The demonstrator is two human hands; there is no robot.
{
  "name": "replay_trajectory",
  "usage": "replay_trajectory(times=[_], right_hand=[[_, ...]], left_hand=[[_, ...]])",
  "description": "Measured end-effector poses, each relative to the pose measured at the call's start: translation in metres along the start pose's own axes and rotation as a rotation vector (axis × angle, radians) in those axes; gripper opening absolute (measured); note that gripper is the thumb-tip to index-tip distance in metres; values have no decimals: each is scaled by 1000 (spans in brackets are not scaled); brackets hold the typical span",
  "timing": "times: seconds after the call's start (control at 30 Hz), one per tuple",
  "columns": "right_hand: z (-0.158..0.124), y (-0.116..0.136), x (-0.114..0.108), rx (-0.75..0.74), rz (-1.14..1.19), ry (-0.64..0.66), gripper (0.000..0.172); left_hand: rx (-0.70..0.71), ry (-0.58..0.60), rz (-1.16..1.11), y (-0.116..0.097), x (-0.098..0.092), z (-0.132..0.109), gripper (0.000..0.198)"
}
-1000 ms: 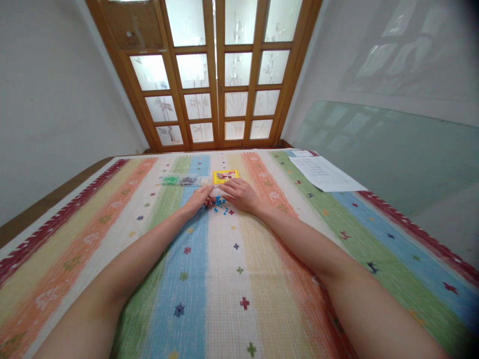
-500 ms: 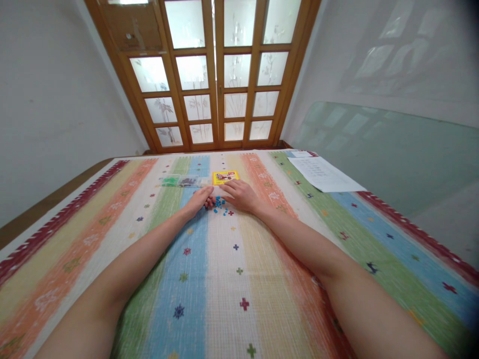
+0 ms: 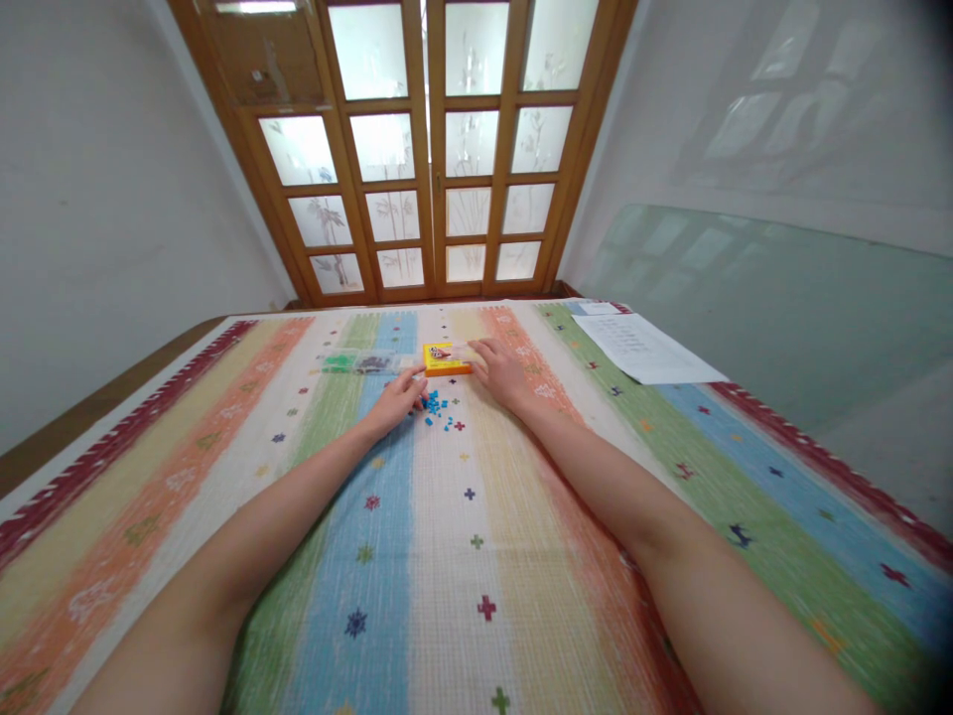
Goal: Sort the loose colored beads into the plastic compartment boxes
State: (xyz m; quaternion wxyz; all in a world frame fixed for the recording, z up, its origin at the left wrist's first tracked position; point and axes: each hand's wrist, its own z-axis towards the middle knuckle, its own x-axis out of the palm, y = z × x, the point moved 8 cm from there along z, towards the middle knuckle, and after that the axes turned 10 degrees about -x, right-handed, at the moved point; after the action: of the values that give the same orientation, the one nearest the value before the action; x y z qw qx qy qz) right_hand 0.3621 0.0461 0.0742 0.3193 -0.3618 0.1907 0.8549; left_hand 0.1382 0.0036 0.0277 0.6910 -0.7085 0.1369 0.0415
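Observation:
My left hand (image 3: 400, 393) rests on the striped cloth (image 3: 447, 556), fingers drawn together, its tips beside a scatter of small blue pieces (image 3: 441, 408); what they pinch is too small to make out. My right hand (image 3: 503, 369) reaches the right end of a small yellow box (image 3: 445, 358). Its fingers grip that end, and the box is tilted so that its orange side shows. Both forearms stretch forward over the cloth.
Clear plastic bags (image 3: 358, 361) with green and dark pieces lie left of the box. A white printed sheet (image 3: 646, 347) lies at the far right. Wooden glazed doors (image 3: 439, 149) stand behind, and a glass pane (image 3: 781, 308) leans on the right wall.
My right hand left the blue pieces, moved away and to the right, and took hold of the yellow box, which now tilts. My left hand stayed by the pieces.

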Motion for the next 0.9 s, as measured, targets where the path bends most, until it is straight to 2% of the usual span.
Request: replay_trajectory(times=[0.13, 0.27, 0.37, 0.53, 0.7, 0.9], right_hand=[[-13, -49, 5, 269, -99, 84, 45], [-21, -66, 11, 371, -171, 179, 45], [-18, -58, 14, 341, -170, 205, 45], [-7, -21, 28, 133, -141, 271, 50], [-7, -1, 38, 38, -116, 328, 47], [-3, 10, 27, -8, -131, 246, 32]], left_hand=[[78, -99, 161, -4, -8, -1, 45], [104, -181, 241, -7, -15, -1, 33], [116, -210, 239, -9, -18, -2, 26], [143, -236, 317, -10, -18, -2, 25], [248, -176, 488, -10, -9, -2, 41], [251, -117, 524, -7, -3, 1, 57]])
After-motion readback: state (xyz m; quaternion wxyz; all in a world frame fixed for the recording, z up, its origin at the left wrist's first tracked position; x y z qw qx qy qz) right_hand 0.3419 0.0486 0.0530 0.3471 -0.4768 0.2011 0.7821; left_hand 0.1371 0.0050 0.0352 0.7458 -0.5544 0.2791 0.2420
